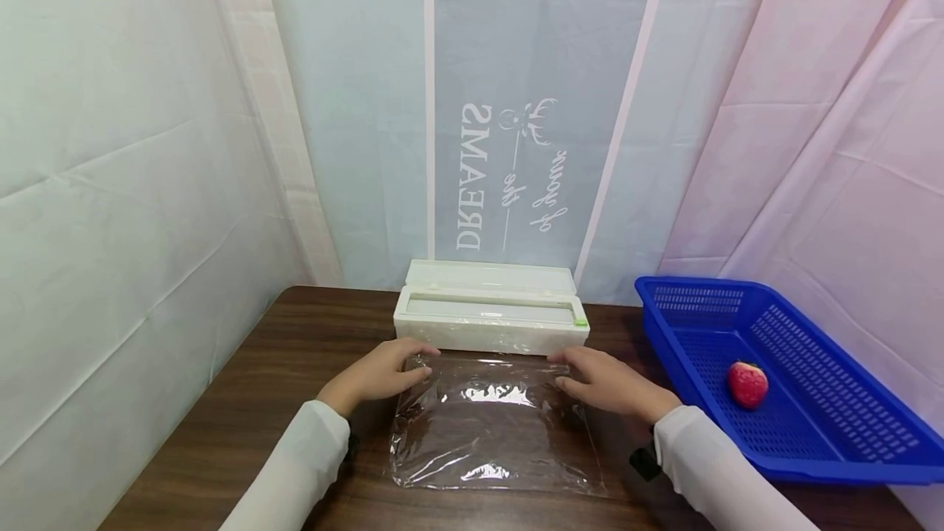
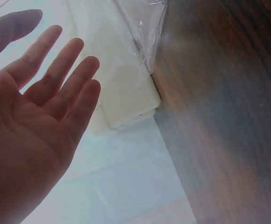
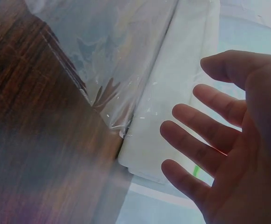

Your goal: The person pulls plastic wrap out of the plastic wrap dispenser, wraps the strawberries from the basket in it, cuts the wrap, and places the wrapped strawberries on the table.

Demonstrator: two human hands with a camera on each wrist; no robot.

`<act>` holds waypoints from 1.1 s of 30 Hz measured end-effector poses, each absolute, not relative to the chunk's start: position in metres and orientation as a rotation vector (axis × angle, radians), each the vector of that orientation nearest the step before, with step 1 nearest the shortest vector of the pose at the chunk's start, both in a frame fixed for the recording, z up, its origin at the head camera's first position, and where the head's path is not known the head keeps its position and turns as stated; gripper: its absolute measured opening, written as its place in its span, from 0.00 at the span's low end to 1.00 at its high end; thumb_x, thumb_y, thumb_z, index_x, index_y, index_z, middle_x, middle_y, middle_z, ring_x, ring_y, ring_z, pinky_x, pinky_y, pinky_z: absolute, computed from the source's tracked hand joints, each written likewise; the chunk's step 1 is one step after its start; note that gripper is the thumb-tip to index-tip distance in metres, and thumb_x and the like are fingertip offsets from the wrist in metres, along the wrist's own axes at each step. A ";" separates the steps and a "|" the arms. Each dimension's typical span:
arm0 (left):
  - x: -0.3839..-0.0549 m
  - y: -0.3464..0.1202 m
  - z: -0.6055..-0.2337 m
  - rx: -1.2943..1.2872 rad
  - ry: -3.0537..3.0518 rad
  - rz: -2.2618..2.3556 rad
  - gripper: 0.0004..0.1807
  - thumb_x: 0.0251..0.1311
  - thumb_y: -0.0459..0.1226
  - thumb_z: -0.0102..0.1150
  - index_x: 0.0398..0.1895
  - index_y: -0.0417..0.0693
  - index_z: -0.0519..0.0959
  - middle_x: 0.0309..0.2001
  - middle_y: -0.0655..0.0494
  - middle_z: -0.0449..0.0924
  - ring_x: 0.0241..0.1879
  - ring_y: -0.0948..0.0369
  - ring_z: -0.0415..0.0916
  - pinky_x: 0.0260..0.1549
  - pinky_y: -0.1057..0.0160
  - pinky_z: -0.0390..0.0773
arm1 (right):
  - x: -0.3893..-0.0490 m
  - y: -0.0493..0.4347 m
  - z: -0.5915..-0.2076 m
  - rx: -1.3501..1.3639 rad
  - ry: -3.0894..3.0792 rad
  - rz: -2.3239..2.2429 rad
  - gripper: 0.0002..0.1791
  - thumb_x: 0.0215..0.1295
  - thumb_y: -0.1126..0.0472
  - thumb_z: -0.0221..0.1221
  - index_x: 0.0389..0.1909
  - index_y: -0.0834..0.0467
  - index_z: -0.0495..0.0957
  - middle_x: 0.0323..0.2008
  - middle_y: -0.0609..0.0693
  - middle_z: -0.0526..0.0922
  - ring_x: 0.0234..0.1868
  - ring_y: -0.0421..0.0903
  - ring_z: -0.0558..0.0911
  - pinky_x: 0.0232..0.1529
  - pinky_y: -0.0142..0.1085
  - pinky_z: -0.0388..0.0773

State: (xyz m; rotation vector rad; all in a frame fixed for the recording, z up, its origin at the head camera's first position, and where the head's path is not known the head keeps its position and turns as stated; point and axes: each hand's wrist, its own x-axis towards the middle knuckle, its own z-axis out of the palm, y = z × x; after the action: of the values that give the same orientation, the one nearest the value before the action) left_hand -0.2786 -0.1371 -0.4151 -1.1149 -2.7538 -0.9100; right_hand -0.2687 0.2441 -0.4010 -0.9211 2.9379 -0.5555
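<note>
A sheet of clear plastic wrap [image 1: 494, 433] lies spread on the dark table, shiny and slightly wrinkled. Behind it stands a long white wrap dispenser box [image 1: 490, 336] with its lid [image 1: 490, 275] tipped back and a small green piece [image 1: 580, 322] at its right end. The left hand [image 1: 383, 371] is by the sheet's far left corner, fingers loosely extended. On the opposite corner side is the right hand [image 1: 601, 379], its fingers relaxed too. In both wrist views the palms are bare, and the plastic reaches the front of the box.
To the right sits a blue plastic basket [image 1: 664, 351] holding a red strawberry [image 1: 748, 385]. The dark wooden table [image 1: 295, 359] ends at a patterned cloth backdrop [image 1: 369, 146]. Fabric walls [image 1: 133, 187] hang at both sides.
</note>
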 end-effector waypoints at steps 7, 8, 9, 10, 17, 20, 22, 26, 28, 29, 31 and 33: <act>-0.274 -0.136 -0.412 -1.106 -2.733 -0.934 0.16 0.64 0.38 0.52 0.54 0.42 0.74 0.52 0.47 0.76 0.46 0.53 0.72 0.45 0.49 0.76 | -0.268 0.246 -0.391 -0.967 2.967 -0.506 0.21 0.65 0.49 0.55 0.55 0.54 0.73 0.51 0.52 0.78 0.52 0.46 0.74 0.51 0.50 0.74; -0.274 -0.136 -0.411 -1.109 -2.726 -0.934 0.16 0.64 0.38 0.52 0.54 0.42 0.75 0.52 0.47 0.76 0.47 0.53 0.72 0.45 0.49 0.75 | -0.269 0.246 -0.388 -0.982 2.980 -0.491 0.21 0.65 0.49 0.55 0.55 0.55 0.73 0.51 0.52 0.78 0.52 0.46 0.74 0.51 0.50 0.74; -0.274 -0.135 -0.411 -1.116 -2.716 -0.933 0.16 0.64 0.38 0.52 0.54 0.42 0.75 0.51 0.47 0.77 0.48 0.53 0.72 0.45 0.48 0.75 | -0.269 0.248 -0.386 -0.998 2.990 -0.479 0.20 0.65 0.50 0.56 0.54 0.55 0.73 0.51 0.52 0.79 0.52 0.47 0.74 0.51 0.50 0.74; -0.273 -0.135 -0.411 -1.123 -2.709 -0.933 0.16 0.64 0.38 0.53 0.54 0.43 0.75 0.51 0.47 0.77 0.48 0.53 0.72 0.46 0.48 0.75 | -0.270 0.249 -0.383 -1.007 3.000 -0.464 0.20 0.65 0.50 0.56 0.54 0.55 0.73 0.51 0.52 0.79 0.52 0.47 0.74 0.52 0.50 0.74; -0.274 -0.130 -0.408 -1.162 -2.668 -0.911 0.17 0.64 0.39 0.53 0.54 0.43 0.75 0.51 0.49 0.77 0.52 0.55 0.71 0.50 0.49 0.74 | -0.272 0.259 -0.362 -1.045 3.036 -0.420 0.21 0.65 0.52 0.56 0.55 0.58 0.73 0.52 0.53 0.78 0.52 0.48 0.75 0.51 0.50 0.74; -0.273 -0.126 -0.406 -1.176 -2.649 -0.887 0.16 0.64 0.39 0.54 0.53 0.43 0.75 0.51 0.49 0.77 0.52 0.56 0.70 0.51 0.50 0.74 | -0.274 0.266 -0.353 -1.070 3.062 -0.408 0.20 0.65 0.53 0.56 0.53 0.59 0.74 0.50 0.55 0.79 0.51 0.49 0.75 0.50 0.51 0.75; -0.271 -0.124 -0.405 -1.181 -2.649 -0.869 0.16 0.64 0.40 0.54 0.53 0.44 0.75 0.50 0.49 0.77 0.52 0.57 0.70 0.51 0.51 0.74 | -0.275 0.273 -0.346 -1.054 3.074 -0.413 0.20 0.65 0.52 0.56 0.54 0.59 0.73 0.50 0.56 0.79 0.50 0.50 0.76 0.49 0.51 0.75; -0.267 -0.120 -0.403 -1.187 -2.660 -0.849 0.17 0.64 0.42 0.54 0.54 0.46 0.74 0.50 0.49 0.76 0.51 0.57 0.70 0.50 0.52 0.74 | -0.274 0.288 -0.328 -0.979 3.077 -0.443 0.21 0.65 0.52 0.55 0.55 0.58 0.72 0.51 0.58 0.78 0.49 0.54 0.76 0.47 0.54 0.75; -0.265 -0.118 -0.402 -1.184 -2.668 -0.847 0.18 0.64 0.42 0.53 0.55 0.46 0.74 0.51 0.50 0.76 0.52 0.57 0.70 0.50 0.52 0.74 | -0.274 0.296 -0.318 -0.933 3.085 -0.441 0.22 0.66 0.51 0.55 0.56 0.58 0.72 0.51 0.58 0.78 0.48 0.55 0.76 0.47 0.55 0.75; -0.264 -0.118 -0.401 -1.183 -2.671 -0.841 0.18 0.64 0.43 0.53 0.55 0.46 0.74 0.51 0.50 0.76 0.52 0.57 0.70 0.51 0.51 0.74 | -0.274 0.300 -0.314 -0.920 3.088 -0.440 0.22 0.66 0.52 0.55 0.56 0.59 0.71 0.51 0.59 0.78 0.48 0.55 0.77 0.46 0.55 0.75; -0.263 -0.117 -0.401 -1.187 -2.677 -0.836 0.19 0.64 0.43 0.53 0.55 0.46 0.74 0.52 0.50 0.75 0.53 0.57 0.69 0.52 0.51 0.73 | -0.276 0.308 -0.306 -0.884 3.103 -0.426 0.23 0.66 0.52 0.54 0.57 0.60 0.70 0.52 0.59 0.77 0.48 0.55 0.76 0.46 0.55 0.75; -0.262 -0.117 -0.400 -1.191 -2.685 -0.824 0.19 0.64 0.44 0.53 0.56 0.46 0.73 0.52 0.52 0.75 0.54 0.58 0.68 0.52 0.51 0.73 | -0.278 0.316 -0.300 -0.836 3.118 -0.410 0.24 0.67 0.50 0.53 0.58 0.60 0.69 0.52 0.60 0.76 0.48 0.54 0.76 0.46 0.56 0.75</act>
State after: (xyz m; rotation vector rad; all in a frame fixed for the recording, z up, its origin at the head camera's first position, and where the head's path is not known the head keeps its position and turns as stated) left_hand -0.2620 -0.1165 -0.4000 -1.1913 -2.6847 -0.8239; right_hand -0.2779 0.3164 -0.3002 -0.8362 3.1178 -0.4097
